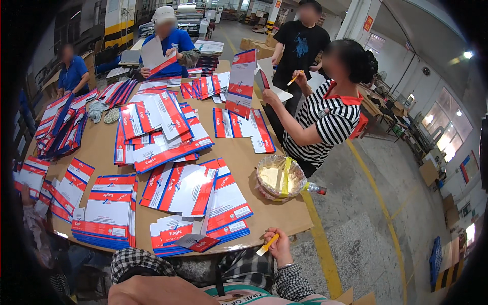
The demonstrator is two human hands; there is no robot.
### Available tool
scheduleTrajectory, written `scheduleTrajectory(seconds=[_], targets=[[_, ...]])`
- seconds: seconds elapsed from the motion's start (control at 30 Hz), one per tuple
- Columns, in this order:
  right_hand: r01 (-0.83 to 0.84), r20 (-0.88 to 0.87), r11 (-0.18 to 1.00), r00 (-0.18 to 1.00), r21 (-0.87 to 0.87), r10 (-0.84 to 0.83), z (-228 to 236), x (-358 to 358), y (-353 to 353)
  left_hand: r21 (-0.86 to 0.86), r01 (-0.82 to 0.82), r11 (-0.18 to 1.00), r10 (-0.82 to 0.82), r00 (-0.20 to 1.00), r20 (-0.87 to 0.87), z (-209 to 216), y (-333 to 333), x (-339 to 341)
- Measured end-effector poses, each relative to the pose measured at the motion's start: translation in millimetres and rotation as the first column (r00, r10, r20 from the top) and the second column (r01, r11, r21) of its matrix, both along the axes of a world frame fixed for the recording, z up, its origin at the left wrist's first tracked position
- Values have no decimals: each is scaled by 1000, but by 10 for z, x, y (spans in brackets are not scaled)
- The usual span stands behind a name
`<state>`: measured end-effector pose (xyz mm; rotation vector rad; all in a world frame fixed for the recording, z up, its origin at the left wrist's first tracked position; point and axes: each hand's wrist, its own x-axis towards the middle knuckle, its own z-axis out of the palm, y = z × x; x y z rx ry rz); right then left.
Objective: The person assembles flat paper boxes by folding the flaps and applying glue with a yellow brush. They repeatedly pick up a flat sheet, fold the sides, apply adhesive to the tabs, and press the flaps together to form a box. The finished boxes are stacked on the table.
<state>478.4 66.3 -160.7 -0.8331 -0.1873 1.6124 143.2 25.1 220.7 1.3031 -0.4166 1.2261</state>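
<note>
Our right hand (pixel 279 247) has its fingers closed around a yellow brush (pixel 268 244), its tip angled down and left, by the near edge of the table (pixel 279 218). We cannot see our left hand or tell its grip. Beyond the brush, a bowl (pixel 260 178) of pale paste sits near the table's right edge. Left of it, we see red, white and blue cartons (pixel 226 201) in overlapping piles.
</note>
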Motion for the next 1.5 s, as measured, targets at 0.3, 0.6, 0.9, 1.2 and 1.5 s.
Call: scheduleTrajectory(seconds=[0.3, 0.6, 0.9, 1.2, 1.5], targets=[[22, -39, 1000, 999, 7, -22, 4, -25, 8, 138, 258, 956, -250, 965, -76, -17, 163, 169], [23, -27, 999, 999, 24, -22, 3, -21, -11, 176, 196, 965, -161, 968, -191, -14, 141, 65], [27, 10, 1000, 1000, 7, -27, -33, 15, -41, 91, 274, 957, -275, 961, 1, 103, 213, 174], [25, -18, 1000, 1000, 17, -24, -47, -47, 68, 80, 297, 951, -303, 951, 63, 70, 162, 82], [137, 214, 977, 972, -162, -101, 76, -154, 53, -259, -7, 966, -105, 904, -415, -758, -20, -534]])
